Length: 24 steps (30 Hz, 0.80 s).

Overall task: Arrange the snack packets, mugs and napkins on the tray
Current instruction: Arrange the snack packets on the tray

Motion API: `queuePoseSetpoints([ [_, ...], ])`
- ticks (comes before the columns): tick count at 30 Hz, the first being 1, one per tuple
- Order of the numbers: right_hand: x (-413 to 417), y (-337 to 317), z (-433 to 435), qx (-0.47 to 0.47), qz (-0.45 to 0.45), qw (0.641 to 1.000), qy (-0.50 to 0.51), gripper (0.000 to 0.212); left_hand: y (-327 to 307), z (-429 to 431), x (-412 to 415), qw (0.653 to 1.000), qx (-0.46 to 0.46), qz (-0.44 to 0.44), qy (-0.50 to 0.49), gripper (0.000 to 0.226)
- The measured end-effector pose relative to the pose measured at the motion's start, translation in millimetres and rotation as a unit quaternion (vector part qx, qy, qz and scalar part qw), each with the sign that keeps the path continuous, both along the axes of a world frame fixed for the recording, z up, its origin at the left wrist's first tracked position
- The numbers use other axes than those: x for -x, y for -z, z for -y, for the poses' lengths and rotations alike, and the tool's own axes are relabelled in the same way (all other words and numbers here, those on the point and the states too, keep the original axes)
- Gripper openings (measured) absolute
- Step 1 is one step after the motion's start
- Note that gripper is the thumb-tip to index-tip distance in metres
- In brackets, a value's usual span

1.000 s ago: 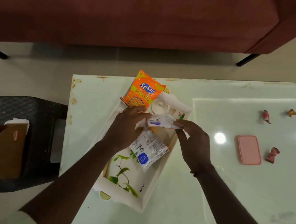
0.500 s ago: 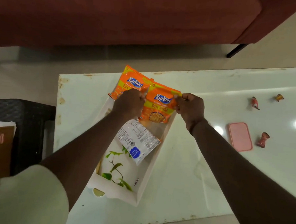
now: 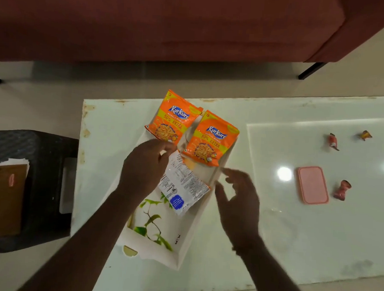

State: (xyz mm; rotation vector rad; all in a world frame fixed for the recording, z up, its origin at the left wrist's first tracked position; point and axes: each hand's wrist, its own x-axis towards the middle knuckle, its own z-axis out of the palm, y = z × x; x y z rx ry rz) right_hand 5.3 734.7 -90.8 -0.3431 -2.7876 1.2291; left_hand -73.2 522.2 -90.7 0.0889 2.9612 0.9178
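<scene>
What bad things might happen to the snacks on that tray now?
The far orange packet sticks out past the end of the tray, so it might slide off if the tray gets bumped. The tray sits crooked near the table corner, so a nudge could push it toward the edge. The white packet fills the middle, leaving little room for mugs.

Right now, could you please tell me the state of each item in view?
Left orange packet: face up, propped on tray's far end.
Right orange packet: face up, released.
White packet: back side up, in tray.
Pink lid: flat on table.
Left hand: touching left packet.
Right hand: open, empty.
</scene>
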Motion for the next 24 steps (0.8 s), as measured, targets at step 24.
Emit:
queuePoseSetpoints([
  [24,21.4,-6.8,30.6,0.084,0.061,0.993,-0.048,0.023,25.2,35.2,-47.9,0.942,-0.288,0.168,-0.032,0.023],
])
